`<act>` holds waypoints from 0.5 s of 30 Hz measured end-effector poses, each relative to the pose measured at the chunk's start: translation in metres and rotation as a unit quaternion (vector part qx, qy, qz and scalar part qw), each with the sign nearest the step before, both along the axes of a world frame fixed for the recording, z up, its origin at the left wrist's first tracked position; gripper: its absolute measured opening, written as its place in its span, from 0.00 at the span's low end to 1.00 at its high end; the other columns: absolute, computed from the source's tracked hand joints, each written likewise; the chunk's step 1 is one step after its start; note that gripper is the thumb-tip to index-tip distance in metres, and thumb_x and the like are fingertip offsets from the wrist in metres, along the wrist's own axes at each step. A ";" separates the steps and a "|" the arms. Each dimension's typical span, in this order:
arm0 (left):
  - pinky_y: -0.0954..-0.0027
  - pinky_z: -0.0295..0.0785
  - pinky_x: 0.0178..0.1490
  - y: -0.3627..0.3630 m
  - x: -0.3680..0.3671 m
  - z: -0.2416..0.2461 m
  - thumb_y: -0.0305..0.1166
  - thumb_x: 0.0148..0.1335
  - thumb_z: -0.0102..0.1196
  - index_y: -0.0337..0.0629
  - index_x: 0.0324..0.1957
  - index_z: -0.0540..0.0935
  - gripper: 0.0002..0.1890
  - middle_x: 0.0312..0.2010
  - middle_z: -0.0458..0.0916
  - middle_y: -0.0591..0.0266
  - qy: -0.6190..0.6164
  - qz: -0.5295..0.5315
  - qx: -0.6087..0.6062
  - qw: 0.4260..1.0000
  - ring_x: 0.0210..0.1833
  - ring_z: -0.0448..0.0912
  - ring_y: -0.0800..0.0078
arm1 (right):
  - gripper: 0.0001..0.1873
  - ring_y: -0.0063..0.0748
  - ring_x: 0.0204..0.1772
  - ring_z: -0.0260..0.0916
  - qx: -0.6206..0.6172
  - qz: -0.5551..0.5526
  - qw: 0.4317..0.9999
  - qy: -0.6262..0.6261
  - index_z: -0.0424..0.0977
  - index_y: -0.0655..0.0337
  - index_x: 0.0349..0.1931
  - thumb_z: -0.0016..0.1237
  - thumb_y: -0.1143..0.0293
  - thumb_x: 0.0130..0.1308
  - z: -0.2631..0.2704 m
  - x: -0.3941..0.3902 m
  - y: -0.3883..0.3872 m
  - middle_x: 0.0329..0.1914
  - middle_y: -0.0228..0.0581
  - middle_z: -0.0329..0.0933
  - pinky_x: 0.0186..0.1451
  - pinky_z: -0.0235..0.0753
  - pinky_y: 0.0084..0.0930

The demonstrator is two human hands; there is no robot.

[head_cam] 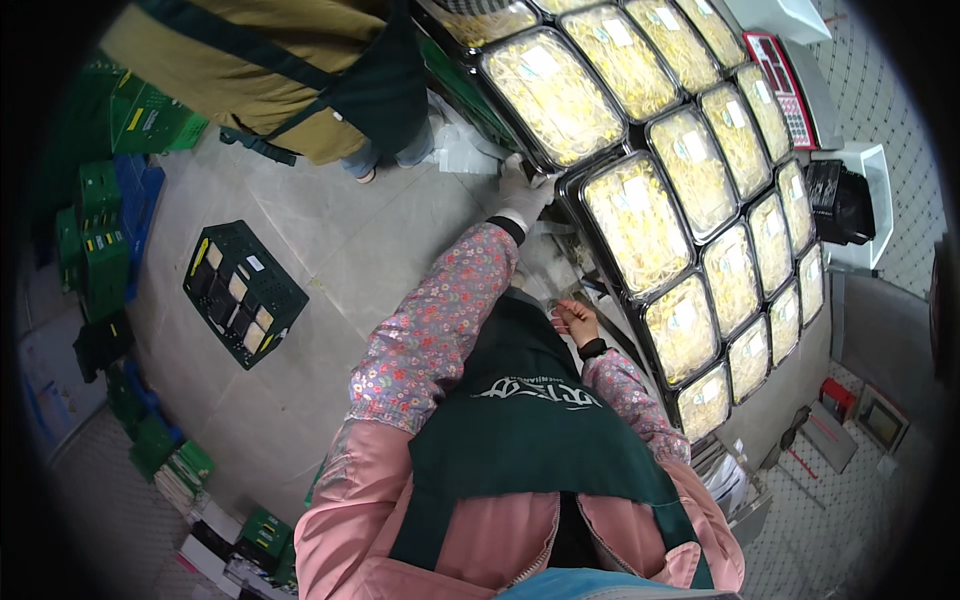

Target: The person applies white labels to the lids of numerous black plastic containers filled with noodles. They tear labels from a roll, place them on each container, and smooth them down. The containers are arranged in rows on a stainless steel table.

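Note:
My left hand (525,191), in a pale glove, reaches to the near left corner of a black-rimmed plastic tray of bean sprouts (555,97). Its fingers are bent against the rim; whether they grip it is unclear. My right hand (576,322) is bare and lies low beside the trays, in front of my dark green apron (525,420). Its fingers are loosely curled and apart, with no clear object held. Beside both hands, many film-covered sprout trays (637,225) stand in rows, mostly with a white label on top.
Another person in a dark apron (382,97) stands at the upper left. A green crate (281,300) holding small packs sits on the floor. Green crates (101,255) are stacked far left. Right of the trays are a red-framed scale (780,90) and black trays (840,202) in a white bin.

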State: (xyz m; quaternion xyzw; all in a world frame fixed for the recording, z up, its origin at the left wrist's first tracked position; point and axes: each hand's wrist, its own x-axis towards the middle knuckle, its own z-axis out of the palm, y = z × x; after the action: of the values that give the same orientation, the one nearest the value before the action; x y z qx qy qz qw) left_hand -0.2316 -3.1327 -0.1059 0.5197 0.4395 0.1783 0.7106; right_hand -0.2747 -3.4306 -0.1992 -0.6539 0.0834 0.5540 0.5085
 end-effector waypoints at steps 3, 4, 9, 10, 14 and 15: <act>0.67 0.75 0.43 0.008 -0.021 -0.025 0.31 0.46 0.68 0.40 0.69 0.35 0.59 0.48 0.71 0.50 -0.045 -0.028 -0.039 0.998 0.40 0.77 0.63 | 0.10 0.25 0.29 0.76 -0.011 0.020 1.000 -0.012 0.72 0.62 0.45 0.47 0.72 0.65 0.002 0.000 0.010 0.35 0.36 0.79 0.28 0.74 0.18; 0.65 0.63 0.63 0.015 -0.035 -0.075 0.43 0.40 0.72 0.37 0.68 0.33 0.66 0.61 0.61 0.42 0.074 0.011 0.161 0.984 0.61 0.66 0.58 | 0.10 0.25 0.28 0.75 -0.009 0.057 0.998 -0.032 0.71 0.63 0.45 0.47 0.74 0.65 0.009 0.006 0.020 0.33 0.36 0.78 0.26 0.73 0.18; 0.69 0.59 0.65 0.052 -0.156 0.008 0.39 0.47 0.69 0.29 0.65 0.54 0.49 0.62 0.62 0.42 0.071 -0.074 -0.024 0.994 0.65 0.62 0.60 | 0.11 0.22 0.24 0.70 -0.006 0.092 0.993 -0.078 0.69 0.67 0.46 0.44 0.78 0.63 -0.019 -0.017 0.025 0.28 0.37 0.75 0.22 0.68 0.17; 0.71 0.63 0.62 0.060 -0.198 -0.010 0.34 0.51 0.66 0.32 0.64 0.59 0.41 0.60 0.65 0.47 0.068 -0.078 -0.054 0.993 0.63 0.65 0.66 | 0.11 0.23 0.24 0.70 0.024 0.120 0.989 -0.078 0.69 0.67 0.45 0.45 0.78 0.63 -0.022 -0.018 0.030 0.28 0.36 0.75 0.23 0.69 0.18; 0.77 0.69 0.39 0.069 -0.368 -0.068 0.37 0.55 0.62 0.40 0.37 0.80 0.13 0.28 0.77 0.68 0.131 -0.068 0.049 0.988 0.34 0.72 0.81 | 0.07 0.23 0.25 0.70 0.038 0.213 0.968 -0.124 0.72 0.67 0.40 0.48 0.78 0.62 -0.017 -0.041 0.088 0.27 0.32 0.75 0.28 0.71 0.22; 0.72 0.69 0.38 0.062 -0.409 -0.083 0.41 0.53 0.61 0.40 0.33 0.79 0.14 0.26 0.77 0.63 0.147 0.009 0.105 0.983 0.32 0.73 0.76 | 0.06 0.23 0.25 0.70 0.055 0.215 0.964 -0.145 0.73 0.67 0.38 0.49 0.77 0.61 -0.019 -0.052 0.105 0.26 0.31 0.75 0.29 0.71 0.23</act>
State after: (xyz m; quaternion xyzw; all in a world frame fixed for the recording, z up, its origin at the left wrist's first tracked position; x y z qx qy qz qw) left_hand -0.6410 -3.0704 -0.1884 0.6078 0.5230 0.1511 0.5781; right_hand -0.3264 -3.3251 -0.2184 -0.7005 -0.1647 0.5534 0.4194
